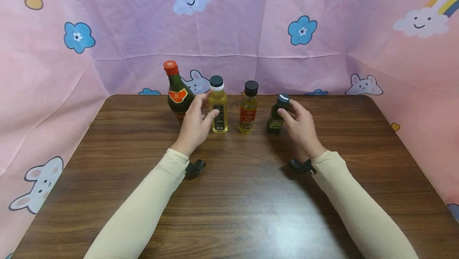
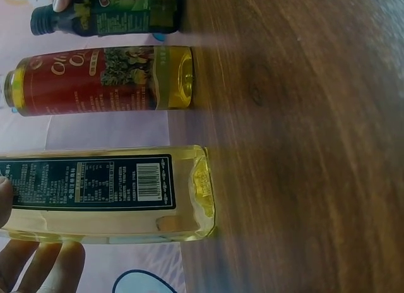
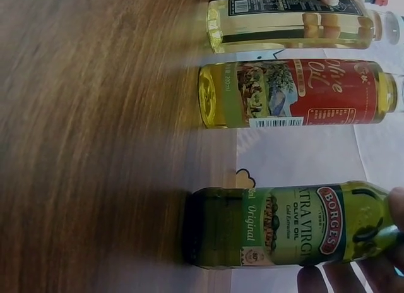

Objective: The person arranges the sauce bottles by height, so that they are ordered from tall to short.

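Note:
In the head view my left hand [image 1: 196,121] grips a square bottle of pale yellow oil [image 1: 219,111] with a dark label and dark green cap. Its thumb lies on the label, with fingers behind the bottle, as the left wrist view also shows. My right hand [image 1: 300,125] holds a dark green olive oil bottle [image 1: 275,120] near its neck. That bottle's green label [image 3: 290,227] faces the right wrist camera. Between the two stands a round olive oil bottle [image 1: 247,117] with a red label and black cap, touched by neither hand.
Behind my left hand stands a tall dark bottle [image 1: 176,87] with a red cap, partly hidden by the hand. The brown wooden table [image 1: 236,195] reaches toward me. A pink patterned cloth [image 1: 229,32] hangs at its back and sides.

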Available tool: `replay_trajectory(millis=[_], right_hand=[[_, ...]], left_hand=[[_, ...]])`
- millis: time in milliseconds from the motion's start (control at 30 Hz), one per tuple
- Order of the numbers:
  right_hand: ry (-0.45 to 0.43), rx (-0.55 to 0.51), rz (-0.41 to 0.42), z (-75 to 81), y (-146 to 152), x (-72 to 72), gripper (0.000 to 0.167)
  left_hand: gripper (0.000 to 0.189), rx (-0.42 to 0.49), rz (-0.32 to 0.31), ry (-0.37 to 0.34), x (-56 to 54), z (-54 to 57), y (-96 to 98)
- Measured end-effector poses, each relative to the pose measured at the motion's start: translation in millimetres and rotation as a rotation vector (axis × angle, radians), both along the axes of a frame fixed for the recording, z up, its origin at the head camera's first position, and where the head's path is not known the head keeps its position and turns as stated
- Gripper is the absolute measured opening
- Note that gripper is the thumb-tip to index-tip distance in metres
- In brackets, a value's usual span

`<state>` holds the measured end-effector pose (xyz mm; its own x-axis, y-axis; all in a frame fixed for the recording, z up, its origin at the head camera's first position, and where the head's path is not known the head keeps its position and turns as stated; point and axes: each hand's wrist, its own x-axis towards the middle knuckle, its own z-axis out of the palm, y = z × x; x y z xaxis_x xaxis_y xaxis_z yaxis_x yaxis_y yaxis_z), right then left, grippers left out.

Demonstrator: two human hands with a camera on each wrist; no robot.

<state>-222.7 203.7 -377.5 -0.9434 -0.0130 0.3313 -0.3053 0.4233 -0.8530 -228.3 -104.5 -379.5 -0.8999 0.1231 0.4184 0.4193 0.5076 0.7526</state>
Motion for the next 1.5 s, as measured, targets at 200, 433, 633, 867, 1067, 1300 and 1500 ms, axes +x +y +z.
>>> replay_trajectory(millis=[200,433,633,867,1067,1300,1500], right_hand=[[-0.003,-0.001,0.011,19.2,-7.9,12.8,0.036],[-0.003,0.003,0.013,17.2,-6.0,9.7,0.035],[0.003,0.0,0.002,-0.7,1.3,-3.4,0.038],[0.015,0.002,-0.001,-3.5,2.7,-6.2,0.037],[0.012,0.007,-0.001,-3.6,2.8,-5.9,0.037],[0.002,-0.014,0.01,-4.5,2.6,-5.4,0.038],[-0.018,-0.005,0.025,0.7,2.0,-0.4,0.044]], left_hand=[[0.053,0.011,-0.003,0.007,-1.8,-0.9,1.2],[0.053,0.025,-0.014,0.005,-3.9,-2.6,2.0],[0.054,0.027,-0.016,0.006,-4.7,-2.5,2.0],[0.054,0.038,-0.015,-0.001,-4.3,-2.3,1.9],[0.054,0.028,-0.007,0.002,-3.5,-2.4,2.2],[0.058,-0.011,0.001,0.013,-2.1,-4.9,1.7],[0.068,-0.065,0.0,0.004,1.8,-7.1,2.0]])
